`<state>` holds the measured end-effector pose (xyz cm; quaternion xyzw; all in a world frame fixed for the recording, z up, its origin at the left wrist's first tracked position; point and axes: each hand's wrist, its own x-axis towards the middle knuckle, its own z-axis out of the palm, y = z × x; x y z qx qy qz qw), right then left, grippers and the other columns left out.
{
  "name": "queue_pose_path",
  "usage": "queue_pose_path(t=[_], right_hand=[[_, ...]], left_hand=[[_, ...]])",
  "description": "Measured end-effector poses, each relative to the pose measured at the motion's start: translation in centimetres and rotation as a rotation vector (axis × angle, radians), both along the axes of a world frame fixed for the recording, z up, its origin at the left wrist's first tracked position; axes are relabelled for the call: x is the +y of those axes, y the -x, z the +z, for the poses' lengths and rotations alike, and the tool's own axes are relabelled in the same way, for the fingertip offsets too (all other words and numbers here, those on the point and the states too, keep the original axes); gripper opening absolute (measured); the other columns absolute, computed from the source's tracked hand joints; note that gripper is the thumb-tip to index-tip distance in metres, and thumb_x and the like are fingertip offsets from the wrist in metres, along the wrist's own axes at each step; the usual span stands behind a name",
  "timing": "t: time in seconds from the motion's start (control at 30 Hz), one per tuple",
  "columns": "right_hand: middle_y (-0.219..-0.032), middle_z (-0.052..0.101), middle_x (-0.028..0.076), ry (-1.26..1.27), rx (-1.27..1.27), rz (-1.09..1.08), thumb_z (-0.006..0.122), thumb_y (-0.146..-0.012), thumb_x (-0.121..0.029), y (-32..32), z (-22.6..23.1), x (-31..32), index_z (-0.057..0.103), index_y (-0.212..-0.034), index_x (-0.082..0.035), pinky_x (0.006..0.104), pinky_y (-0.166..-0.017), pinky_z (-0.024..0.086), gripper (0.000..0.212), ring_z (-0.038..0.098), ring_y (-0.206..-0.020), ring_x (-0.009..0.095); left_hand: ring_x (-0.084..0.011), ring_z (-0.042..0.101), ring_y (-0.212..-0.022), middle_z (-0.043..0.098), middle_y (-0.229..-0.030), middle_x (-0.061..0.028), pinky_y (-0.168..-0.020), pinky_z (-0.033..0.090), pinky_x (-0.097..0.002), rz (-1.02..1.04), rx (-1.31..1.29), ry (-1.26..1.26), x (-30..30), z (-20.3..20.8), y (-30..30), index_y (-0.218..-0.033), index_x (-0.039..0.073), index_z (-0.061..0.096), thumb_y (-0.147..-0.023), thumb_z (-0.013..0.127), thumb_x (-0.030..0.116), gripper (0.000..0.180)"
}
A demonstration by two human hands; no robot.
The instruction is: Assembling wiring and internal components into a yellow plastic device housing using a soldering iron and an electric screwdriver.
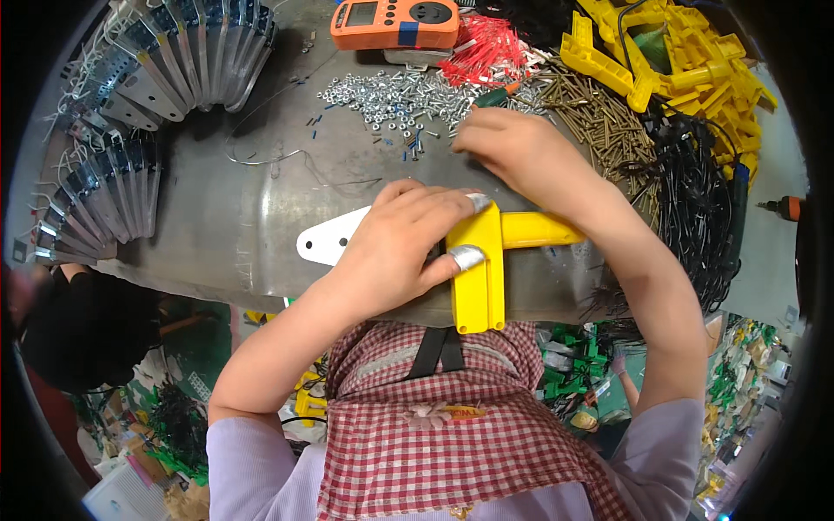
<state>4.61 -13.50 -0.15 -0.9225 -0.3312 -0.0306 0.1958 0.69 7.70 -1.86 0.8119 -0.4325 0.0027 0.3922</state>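
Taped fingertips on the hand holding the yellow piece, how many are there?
2. On the left hand, one taped fingertip lies on top of the yellow piece, and the taped thumb tip presses its side. Other fingers are partly hidden.

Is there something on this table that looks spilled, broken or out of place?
Nothing looks broken. A few screws and blue bits lie scattered off the screw pile, and a loose wire curls across the metal table. The left hand grips a yellow part.
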Motion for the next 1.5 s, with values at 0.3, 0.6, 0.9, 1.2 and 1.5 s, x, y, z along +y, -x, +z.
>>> queue_pose_path(t=[0.3, 0.6, 0.9, 1.2, 1.5], right_hand=[[-0.086, 0.058, 0.01, 0.027, -0.198, -0.028, 0.056, -0.076, -0.009, -1.4, -1.5, -0.1, 0.056, -0.086, -0.005, 0.0367, -0.073, 0.05, 0.011, 0.06, -0.087, 0.028], [-0.088, 0.06, 0.007, -0.411, 0.081, -0.455, 0.067, -0.072, -0.002, 9.2, 1.7, -7.7, 0.059, -0.087, -0.002, 0.0321, -0.074, 0.046, 0.018, 0.058, -0.083, 0.023], [-0.089, 0.058, 0.006, -0.161, -0.411, -0.321, 0.066, -0.062, -0.003, 11.3, -1.9, -6.1, 0.061, -0.086, -0.004, 0.0388, -0.078, 0.044, 0.025, 0.057, -0.089, 0.025], [-0.11, 0.058, 0.01, -0.026, -0.384, -0.423, 0.062, -0.068, -0.004, 13.7, -3.3, -5.1, 0.061, -0.105, 0.001, 0.0397, -0.084, 0.042, 0.038, 0.055, -0.1, 0.026], [-0.118, 0.054, 0.01, -0.098, -0.283, -0.479, 0.063, -0.068, -0.002, 14.1, -2.8, -5.2, 0.058, -0.114, -0.001, 0.0399, -0.083, 0.043, 0.046, 0.052, -0.105, 0.028]], left_hand=[[-0.027, 0.058, -0.088, 0.06, -0.09, -0.0096, -0.074, 0.05, -0.0375, 0.006, -0.241, -0.25, -0.1, 0.3, -7.0, -0.094, 0.005, 0.057, -0.076, 0.059, 0.008, 0.018], [-0.0291, 0.056, -0.093, 0.057, -0.09, -0.0108, -0.079, 0.048, -0.0385, -0.204, -0.312, -0.423, -1.2, 0.4, -9.0, -0.094, 0.004, 0.054, -0.065, 0.061, 0.0, 0.03], [-0.0302, 0.057, -0.085, 0.058, -0.086, -0.0105, -0.076, 0.048, -0.0399, -0.028, -0.399, -0.469, -2.7, 0.2, -7.2, -0.091, 0.005, 0.054, -0.064, 0.062, -0.002, 0.028], [-0.0311, 0.058, -0.089, 0.059, -0.088, -0.0109, -0.075, 0.049, -0.0399, 0.049, -0.264, -0.455, -2.6, 0.9, -7.7, -0.093, 0.005, 0.055, -0.066, 0.06, -0.003, 0.029], [-0.0313, 0.057, -0.089, 0.058, -0.093, -0.0122, -0.076, 0.049, -0.0385, -0.145, -0.401, -0.487, -3.5, 0.9, -8.3, -0.099, 0.005, 0.053, -0.068, 0.056, -0.004, 0.033]])
